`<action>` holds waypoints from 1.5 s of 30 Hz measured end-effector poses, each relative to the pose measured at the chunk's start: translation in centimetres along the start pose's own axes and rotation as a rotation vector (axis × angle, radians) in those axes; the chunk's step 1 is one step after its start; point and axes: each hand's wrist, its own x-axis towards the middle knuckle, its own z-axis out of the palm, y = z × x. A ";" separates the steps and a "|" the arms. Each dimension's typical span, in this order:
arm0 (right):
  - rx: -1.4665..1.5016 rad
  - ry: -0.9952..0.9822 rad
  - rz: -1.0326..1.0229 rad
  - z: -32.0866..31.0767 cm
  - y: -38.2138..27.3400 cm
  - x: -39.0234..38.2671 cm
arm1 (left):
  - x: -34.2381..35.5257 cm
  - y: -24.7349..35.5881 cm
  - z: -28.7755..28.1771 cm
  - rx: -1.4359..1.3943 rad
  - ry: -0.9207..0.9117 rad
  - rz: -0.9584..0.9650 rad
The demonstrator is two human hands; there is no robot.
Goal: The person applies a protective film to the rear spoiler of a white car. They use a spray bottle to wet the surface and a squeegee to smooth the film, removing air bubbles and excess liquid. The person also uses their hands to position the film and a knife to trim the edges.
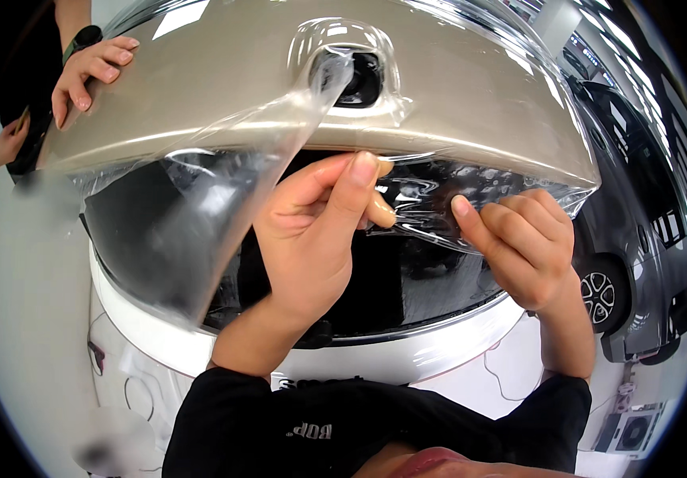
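A champagne-coloured car body panel (200,88) curves across in front of me, with a black recess (367,80) near its upper middle. Clear protective film (455,171) lies over it and hangs past its lower edge. My left hand (312,231) is closed, pinching the film between thumb and fingers just under that edge. My right hand (531,247) is curled into a fist around the film's lower edge, further right. Between both hands the film is drawn into creases. To the left, a loose flap of film (240,215) slants down from the recess.
A co-worker's hand (92,76) rests on the panel's left end. Below lie a glossy black surface (431,287) and a white curved bumper (407,358). A dark grey car (634,199) stands at right. Thin cables (503,382) run along the floor.
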 end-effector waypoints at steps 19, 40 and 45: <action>-0.043 -0.080 -0.025 -0.3 -0.4 0.0 | -0.6 0.0 2.4 -0.039 -0.129 -0.144; 0.337 -0.187 -0.211 -0.5 7.3 6.7 | -0.2 0.3 2.2 0.138 0.038 0.143; 0.423 -0.106 -0.283 1.3 6.8 7.1 | -0.3 0.6 2.3 0.061 0.004 0.098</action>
